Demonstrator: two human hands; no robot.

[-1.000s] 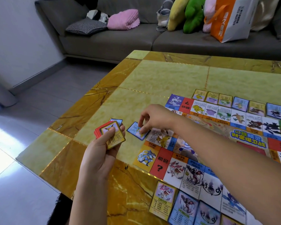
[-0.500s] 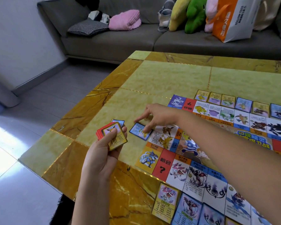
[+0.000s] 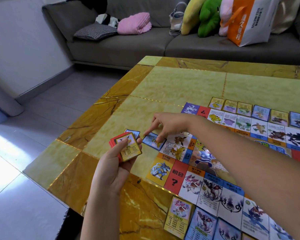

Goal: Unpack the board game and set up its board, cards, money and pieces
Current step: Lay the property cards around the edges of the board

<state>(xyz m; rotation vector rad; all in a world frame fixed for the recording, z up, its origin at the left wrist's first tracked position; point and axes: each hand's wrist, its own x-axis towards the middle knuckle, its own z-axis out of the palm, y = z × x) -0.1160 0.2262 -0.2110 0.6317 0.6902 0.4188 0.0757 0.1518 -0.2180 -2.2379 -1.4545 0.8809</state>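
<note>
As the left hand [image 3: 111, 172] grips cards [image 3: 129, 149], a forearm [image 3: 249, 156] crosses the board [image 3: 174, 178].

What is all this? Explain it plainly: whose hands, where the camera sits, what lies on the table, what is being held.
There is no machine here. These are a person's two bare hands, filmed by one camera worn on the head and looking forward and down. The left hand grips a stack of cards with a yellow card on top. The right hand presses its fingertips on a blue card lying on the yellow table at the game board's left edge. A far row of cards and a near row of cards line the board.
</note>
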